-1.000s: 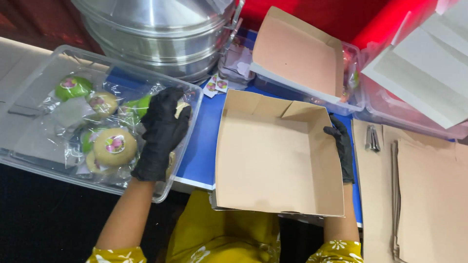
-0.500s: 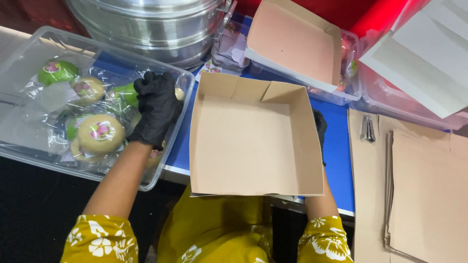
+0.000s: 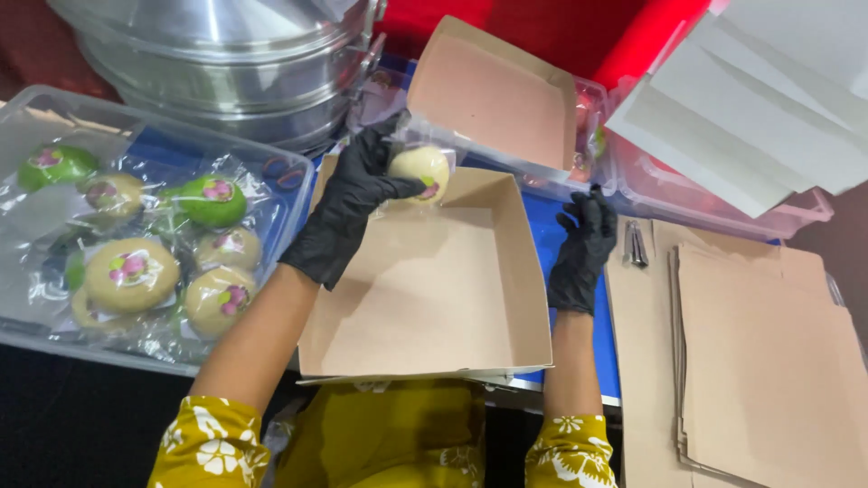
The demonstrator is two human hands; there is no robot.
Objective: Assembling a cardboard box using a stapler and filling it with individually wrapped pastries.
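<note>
My left hand [image 3: 348, 203], in a black glove, grips a cream-coloured wrapped bun [image 3: 419, 172] and holds it above the far end of an open brown cardboard box [image 3: 425, 298]. My right hand [image 3: 581, 244], also gloved in black, hovers just beyond the box's right wall with fingers spread and nothing in it. To the left sits a clear plastic tub [image 3: 289, 176] holding several wrapped buns, some green [image 3: 210, 200] and some cream [image 3: 132, 273].
A large metal steamer [image 3: 217, 63] stands at the back. Behind the box is another clear tub topped by a folded brown box [image 3: 493, 95]. Flat brown cardboard sheets [image 3: 768, 352] are stacked at right, a stapler [image 3: 634, 244] near them. White card pieces [image 3: 759, 99] lie top right.
My left hand has lifted a cream bun out of the tub and carried it right, over the box. My right hand has come off the box wall and opened.
</note>
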